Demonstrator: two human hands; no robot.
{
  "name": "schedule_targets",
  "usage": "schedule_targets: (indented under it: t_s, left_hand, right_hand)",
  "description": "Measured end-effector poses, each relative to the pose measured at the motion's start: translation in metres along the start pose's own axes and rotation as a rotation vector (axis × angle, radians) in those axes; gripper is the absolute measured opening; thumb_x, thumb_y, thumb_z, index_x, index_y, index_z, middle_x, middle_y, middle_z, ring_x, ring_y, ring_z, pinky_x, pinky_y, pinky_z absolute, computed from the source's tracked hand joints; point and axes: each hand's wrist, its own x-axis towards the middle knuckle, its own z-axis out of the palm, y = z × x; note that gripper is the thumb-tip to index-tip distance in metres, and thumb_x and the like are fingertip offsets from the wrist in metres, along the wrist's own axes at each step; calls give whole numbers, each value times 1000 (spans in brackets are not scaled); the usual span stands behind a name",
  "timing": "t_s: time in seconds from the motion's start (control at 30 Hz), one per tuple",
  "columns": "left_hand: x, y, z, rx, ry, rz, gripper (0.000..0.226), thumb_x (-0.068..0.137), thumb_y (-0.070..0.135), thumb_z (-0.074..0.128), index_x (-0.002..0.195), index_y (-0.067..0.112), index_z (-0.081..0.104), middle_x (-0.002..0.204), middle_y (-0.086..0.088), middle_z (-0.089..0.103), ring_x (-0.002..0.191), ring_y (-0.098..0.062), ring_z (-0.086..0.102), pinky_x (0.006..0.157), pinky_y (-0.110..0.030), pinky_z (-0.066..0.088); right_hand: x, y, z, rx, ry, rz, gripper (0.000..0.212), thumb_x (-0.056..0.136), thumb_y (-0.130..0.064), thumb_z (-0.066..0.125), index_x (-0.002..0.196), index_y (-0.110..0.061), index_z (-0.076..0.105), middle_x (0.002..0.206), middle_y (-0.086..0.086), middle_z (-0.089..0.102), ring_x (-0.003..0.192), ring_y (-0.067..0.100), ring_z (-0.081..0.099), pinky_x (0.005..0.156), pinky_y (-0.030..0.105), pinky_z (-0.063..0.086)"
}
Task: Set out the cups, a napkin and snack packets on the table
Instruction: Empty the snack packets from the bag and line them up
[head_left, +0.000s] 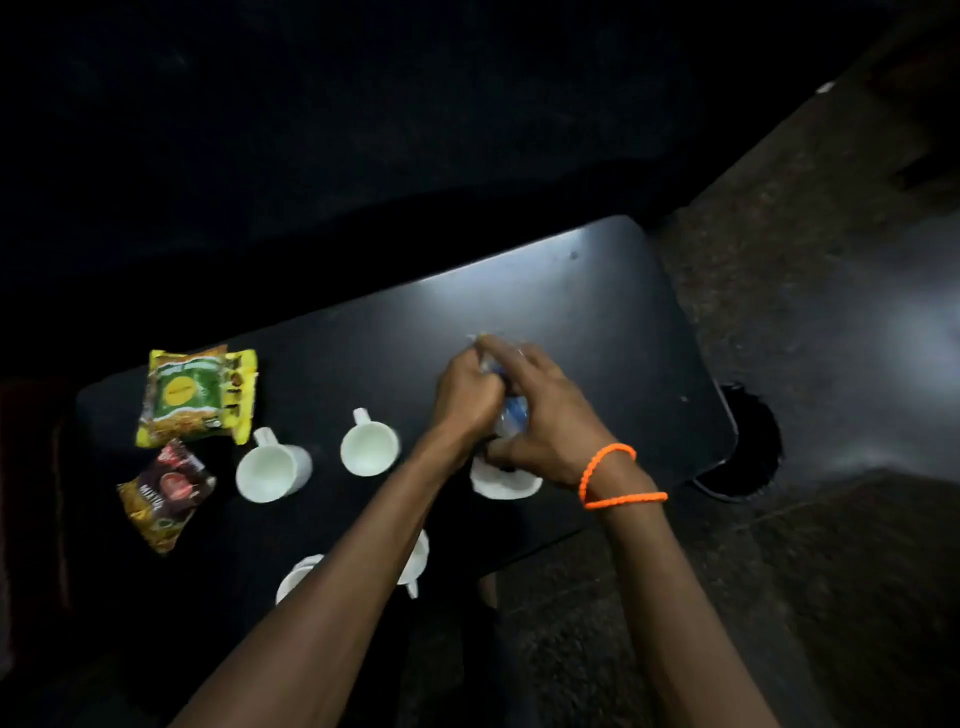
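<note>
Both hands (498, 400) pinch crinkly clear plastic (511, 415) over glossy black table (597, 312).

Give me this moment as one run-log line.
both hands: left hand and right hand grip clear packet above cup | snack packets far left | table

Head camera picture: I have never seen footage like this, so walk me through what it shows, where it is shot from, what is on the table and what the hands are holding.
There is no machine here. A camera worn on a person's head looks down at their own two bare arms. The left hand and the right hand, which has an orange band at its wrist, meet over a dark table and together hold a small clear and blue thing, too blurred to name. Below them stands a white cup. Two more white cups stand to the left, and two others are partly hidden under the left forearm. At the far left lie a yellow snack packet and a dark red one.
</note>
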Motion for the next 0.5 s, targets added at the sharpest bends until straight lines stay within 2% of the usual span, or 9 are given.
schedule_targets:
  t_s: [0.07, 0.1, 0.17, 0.2, 0.27, 0.3, 0.37, 0.43, 0.5]
  left_hand:
    - [-9, 4, 33, -109, -207, -99, 23, 101, 12, 51, 113, 13, 70, 113, -14, 75, 102, -30, 72, 82, -41, 59]
    - [-14, 7, 44, -183, -309, -143, 22, 99, 10, 50, 112, 16, 67, 108, -13, 73, 95, -30, 70, 74, -39, 56]
    - [-21, 14, 64, -318, -453, -207, 23, 96, 9, 52, 113, 24, 59, 100, -9, 68, 85, -25, 64, 72, -38, 50]
    - [-24, 17, 74, -379, -496, -243, 29, 96, 10, 52, 120, 26, 55, 104, -7, 67, 88, -25, 63, 78, -42, 53]
    - [-25, 22, 91, -422, -568, -286, 43, 98, 13, 49, 140, 24, 48, 124, -7, 64, 111, -24, 62, 101, -58, 51]
    - [-25, 26, 98, -403, -599, -284, 47, 100, 14, 47, 147, 20, 47, 135, -7, 61, 124, -22, 59, 110, -62, 46]
    - [-25, 29, 111, -332, -621, -242, 47, 102, 16, 46, 149, 15, 51, 148, -8, 58, 140, -20, 53, 115, -62, 44]
    - [-24, 29, 120, -272, -594, -199, 44, 102, 17, 49, 146, 14, 54, 148, -10, 61, 139, -21, 56, 112, -56, 49]
    - [-21, 25, 127, -253, -564, -183, 42, 103, 18, 49, 143, 13, 57, 144, -12, 64, 135, -24, 60, 107, -52, 52]
  right_hand:
    - [-13, 24, -11, -74, 164, 47, 82, 69, -4, 76, 145, -28, 56, 145, 13, 56, 129, 33, 59, 107, 41, 49]
    - [-19, 37, -15, -16, 270, 52, 73, 68, 2, 72, 136, -21, 65, 134, 12, 65, 119, 33, 65, 102, 40, 53]
    - [-33, 67, -27, 122, 429, 111, 60, 65, 10, 74, 121, -12, 74, 112, 5, 76, 102, 22, 71, 92, 24, 56]
    - [-40, 85, -34, 171, 494, 168, 53, 66, 9, 78, 116, -10, 76, 104, 1, 76, 94, 13, 70, 85, 12, 53]
    - [-56, 119, -50, 253, 633, 259, 41, 70, 7, 83, 108, -7, 77, 96, -1, 74, 85, 0, 64, 75, 9, 48]
    - [-65, 134, -58, 273, 719, 284, 36, 72, 6, 82, 106, -6, 77, 94, 0, 73, 83, -1, 63, 75, 12, 47]
    - [-83, 162, -73, 208, 964, 316, 36, 75, 5, 81, 109, -5, 76, 98, 4, 75, 87, 6, 66, 82, 18, 50]
    - [-96, 189, -88, 75, 1209, 345, 44, 75, 7, 77, 118, -2, 73, 111, 16, 73, 99, 27, 69, 92, 28, 50]
    - [-101, 216, -101, -24, 1316, 349, 51, 74, 8, 68, 124, 1, 68, 119, 23, 68, 108, 36, 65, 98, 28, 47]
